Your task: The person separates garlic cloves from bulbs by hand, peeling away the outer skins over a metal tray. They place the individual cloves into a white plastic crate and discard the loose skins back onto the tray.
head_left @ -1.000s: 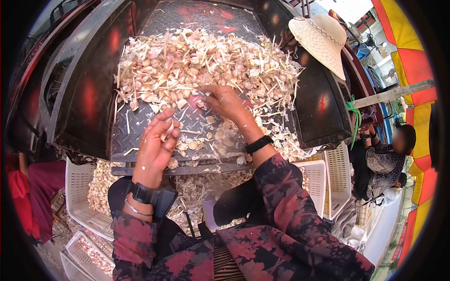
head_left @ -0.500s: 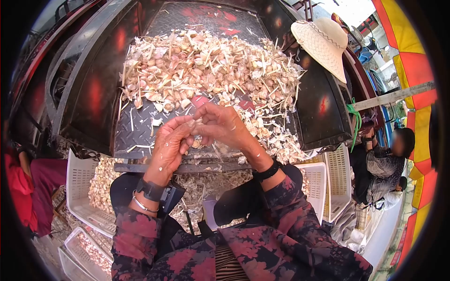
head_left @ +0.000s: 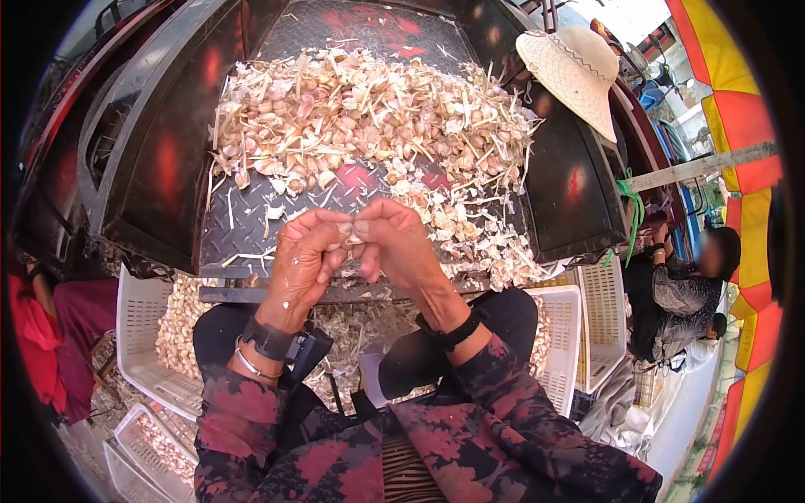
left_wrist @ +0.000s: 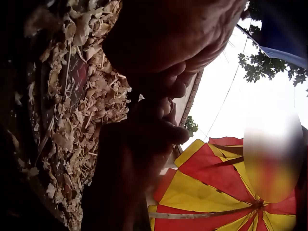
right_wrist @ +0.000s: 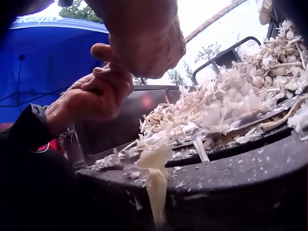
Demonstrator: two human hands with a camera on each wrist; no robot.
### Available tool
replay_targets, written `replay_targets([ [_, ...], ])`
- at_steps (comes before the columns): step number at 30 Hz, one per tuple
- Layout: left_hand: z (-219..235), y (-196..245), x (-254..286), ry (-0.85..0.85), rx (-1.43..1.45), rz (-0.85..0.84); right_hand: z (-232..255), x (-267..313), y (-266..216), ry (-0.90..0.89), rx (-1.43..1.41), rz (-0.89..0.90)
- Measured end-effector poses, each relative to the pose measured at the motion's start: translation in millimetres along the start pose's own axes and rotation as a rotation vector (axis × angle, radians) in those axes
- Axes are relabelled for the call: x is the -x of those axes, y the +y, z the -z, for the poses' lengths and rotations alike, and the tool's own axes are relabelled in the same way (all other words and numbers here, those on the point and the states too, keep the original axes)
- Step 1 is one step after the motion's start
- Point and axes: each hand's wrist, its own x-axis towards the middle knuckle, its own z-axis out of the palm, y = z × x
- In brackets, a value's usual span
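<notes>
My left hand [head_left: 303, 256] and right hand [head_left: 402, 247] meet fingertip to fingertip over the front edge of the metal cart bed [head_left: 243, 222]. Between them, thumbs and forefingers pinch a small pale garlic clove [head_left: 354, 238], mostly covered by the fingers. Bits of skin stick to the back of the left hand. In the right wrist view, the left hand [right_wrist: 98, 96] has its fingertips right against the right hand [right_wrist: 144, 38]. Beyond both hands lies a heap of garlic cloves [head_left: 335, 117], mixed with dry stalks and papery skins.
High side walls [head_left: 163, 159] flank the bed. Loose skins [head_left: 511, 264] lie at its front right. A crate of cloves [head_left: 138, 335] stands low on the left, white crates [head_left: 562, 323] on the right. A straw hat [head_left: 579, 71] hangs on the right wall; another person [head_left: 696, 285] sits beyond.
The right hand has come back from the heap's near edge to meet the left hand, which has moved slightly right. Since half a second ago both have stayed together, fingers shifting on the clove.
</notes>
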Motion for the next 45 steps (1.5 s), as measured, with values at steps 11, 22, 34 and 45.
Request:
replay_targets([
  [11, -4.1, 1.2, 4.6, -0.039, -0.032, 0.008, 8.2, -1.6, -14.7, -0.058, -0.129, -0.059],
  [22, -13.6, 5.1, 10.3, -0.029, -0.486, -0.142, 12.0, -2.9, -21.0, -0.126, -0.133, -0.095],
  [34, -40.7, 19.7, 42.5, -0.01, -0.615, -0.357, -11.7, 27.7, -27.4, -0.046, -0.127, 0.021],
  [45, -78.3, 86.3, 113.0, -0.658, -0.742, -0.71, -80.6, 73.7, -93.5, -0.592, -0.146, 0.432],
])
